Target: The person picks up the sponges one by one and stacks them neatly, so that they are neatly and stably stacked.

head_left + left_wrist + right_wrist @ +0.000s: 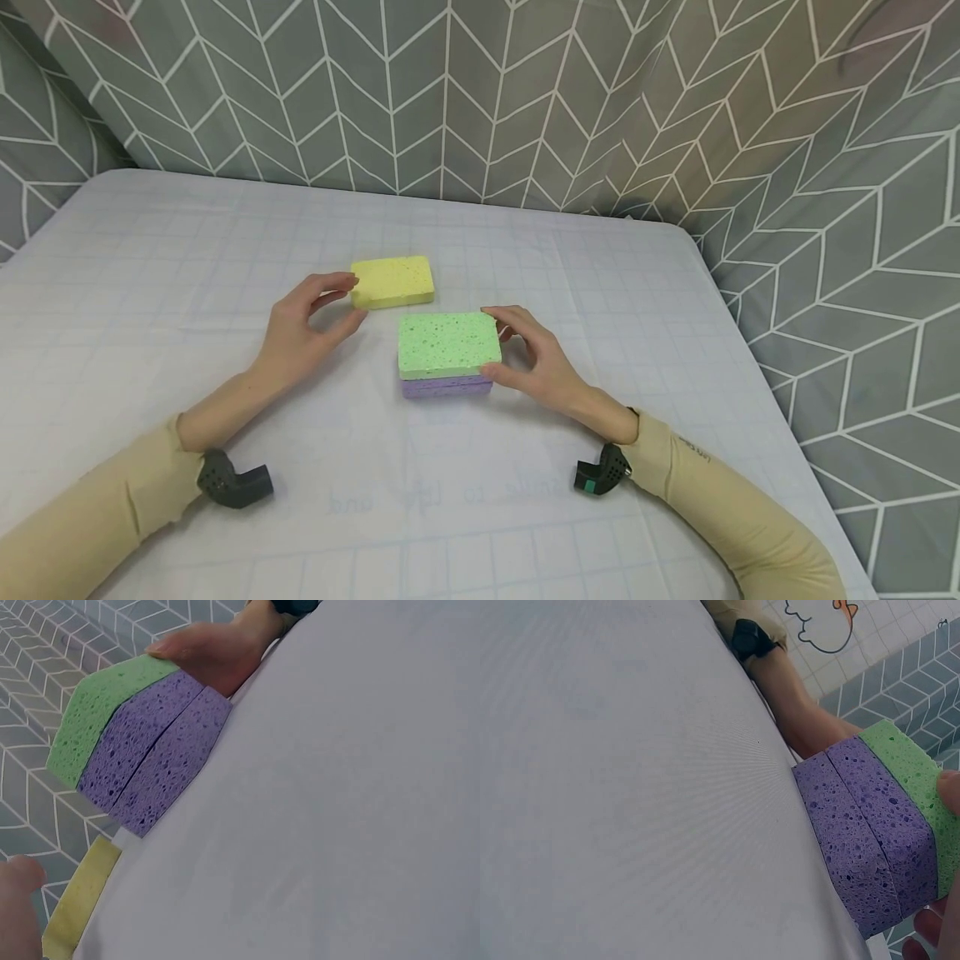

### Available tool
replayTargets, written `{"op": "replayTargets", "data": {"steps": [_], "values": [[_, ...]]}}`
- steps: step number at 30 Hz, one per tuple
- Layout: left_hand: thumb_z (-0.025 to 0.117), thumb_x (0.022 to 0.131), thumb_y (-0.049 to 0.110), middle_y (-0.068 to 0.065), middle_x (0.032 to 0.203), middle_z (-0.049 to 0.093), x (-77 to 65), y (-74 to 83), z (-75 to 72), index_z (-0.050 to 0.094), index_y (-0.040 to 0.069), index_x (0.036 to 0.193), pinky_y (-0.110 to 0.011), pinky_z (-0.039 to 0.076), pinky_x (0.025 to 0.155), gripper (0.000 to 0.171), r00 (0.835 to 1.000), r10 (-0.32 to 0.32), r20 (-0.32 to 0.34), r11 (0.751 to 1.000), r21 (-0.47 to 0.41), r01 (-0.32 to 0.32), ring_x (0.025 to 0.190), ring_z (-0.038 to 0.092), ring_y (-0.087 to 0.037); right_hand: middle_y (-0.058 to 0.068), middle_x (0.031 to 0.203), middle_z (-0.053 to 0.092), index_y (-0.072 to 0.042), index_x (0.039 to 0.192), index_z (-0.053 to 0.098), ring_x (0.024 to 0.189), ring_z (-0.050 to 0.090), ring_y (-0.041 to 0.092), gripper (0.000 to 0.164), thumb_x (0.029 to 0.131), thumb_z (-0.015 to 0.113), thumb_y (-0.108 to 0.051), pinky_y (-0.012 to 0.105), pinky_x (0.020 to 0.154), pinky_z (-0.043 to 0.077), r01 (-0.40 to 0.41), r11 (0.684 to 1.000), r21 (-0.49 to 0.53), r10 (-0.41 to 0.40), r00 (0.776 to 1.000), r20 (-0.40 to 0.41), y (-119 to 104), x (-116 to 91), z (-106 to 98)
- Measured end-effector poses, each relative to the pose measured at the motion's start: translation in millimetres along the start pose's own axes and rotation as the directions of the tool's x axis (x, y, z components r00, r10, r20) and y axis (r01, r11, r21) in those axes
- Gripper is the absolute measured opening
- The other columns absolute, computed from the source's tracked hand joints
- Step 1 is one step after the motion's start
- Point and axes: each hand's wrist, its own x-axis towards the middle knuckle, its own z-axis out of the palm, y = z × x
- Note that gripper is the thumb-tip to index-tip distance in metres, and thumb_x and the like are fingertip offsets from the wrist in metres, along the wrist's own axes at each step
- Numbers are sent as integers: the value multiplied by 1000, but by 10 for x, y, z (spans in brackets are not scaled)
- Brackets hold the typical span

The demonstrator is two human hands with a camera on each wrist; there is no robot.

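Observation:
A green sponge (448, 343) lies on top of two purple sponges (447, 387), stacked with a thin seam between them. My right hand (536, 358) holds the right end of the green sponge, thumb at its near corner and fingers at the far one. The right wrist view shows the thumb (950, 789) against the green layer. A single yellow sponge (393, 282) lies behind the stack and to its left. My left hand (303, 325) is at its left end, fingertips right at the edge, thumb apart from the fingers near the front corner.
A white cloth with a faint grid covers the table (337, 442). Grey patterned curtains (480, 100) hang behind and beside it. Dark wrist cameras (236, 483) sit on both sleeves, low over the tabletop.

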Motion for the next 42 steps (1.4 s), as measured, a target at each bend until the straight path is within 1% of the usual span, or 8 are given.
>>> {"op": "replayTargets", "data": {"steps": [4, 7, 12, 16, 22, 26, 31, 42], "values": [[79, 80, -5, -14, 122, 65, 16, -45, -24, 61, -3, 124, -23, 51, 102, 48, 998, -64, 3, 996, 66, 63, 113, 63, -23, 12, 124, 57, 5, 140, 49, 107, 50, 19, 75, 89, 73, -45, 44, 93, 48, 4, 1000, 11, -4, 1000, 3, 3, 2, -1], [78, 83, -1, -16, 125, 63, 26, -53, -37, 58, -3, 128, -29, 51, 103, 50, 991, -134, 18, 986, 106, 131, 116, 62, -29, 11, 123, 58, 5, 140, 49, 107, 50, 18, 75, 89, 74, -44, 43, 92, 48, 5, 1000, 14, -5, 1000, 4, 9, 1, 0], [76, 88, 9, -21, 133, 57, 44, -23, -51, 52, -5, 136, -45, 48, 107, 56, 964, -258, 68, 957, 153, 245, 123, 56, -37, 12, 123, 58, 3, 141, 49, 106, 50, 19, 73, 89, 75, -41, 44, 92, 48, 6, 1000, 10, -6, 1000, 5, 14, -3, 1], [75, 90, 15, -23, 137, 53, 55, -11, -60, 48, -5, 140, -49, 46, 109, 61, 941, -320, 105, 936, 191, 297, 127, 53, -40, 10, 122, 58, 3, 141, 49, 106, 50, 19, 76, 89, 73, -46, 41, 92, 47, -4, 1000, -2, 4, 1000, 5, 4, 0, 4], [75, 90, 19, -26, 138, 52, 87, -64, -69, 45, -6, 142, -51, 45, 109, 65, 937, -319, 143, 928, 246, 279, 128, 52, -42, 9, 122, 58, 0, 142, 50, 106, 50, 19, 76, 88, 73, -48, 41, 92, 47, -8, 1000, -20, 8, 1000, 3, 2, 2, 4], [75, 90, 21, -26, 139, 52, 135, -111, -99, 44, -6, 143, -53, 43, 110, 68, 931, -318, 182, 928, 263, 265, 130, 50, -41, 14, 123, 58, 1, 141, 50, 106, 50, 17, 69, 87, 77, -31, 50, 91, 48, -11, 1000, -16, 11, 1000, 2, -1, 3, 2], [74, 91, 26, -26, 143, 50, 197, -164, -140, 41, -5, 146, -53, 41, 113, 71, 916, -326, 232, 926, 273, 260, 134, 47, -41, 25, 122, 56, 11, 138, 47, 106, 49, 16, 67, 84, 77, -14, 61, 89, 45, -7, 1000, -8, 7, 1000, 4, -5, 13, 8], [72, 92, 29, -26, 148, 46, 257, -212, -163, 39, -2, 149, -53, 38, 115, 73, 893, -341, 295, 919, 304, 251, 138, 43, -42, 12, 122, 59, 0, 142, 50, 106, 51, 18, 74, 89, 73, -46, 45, 91, 48, 10, 1000, -27, -10, 1000, 4, -11, 17, 2]]}}
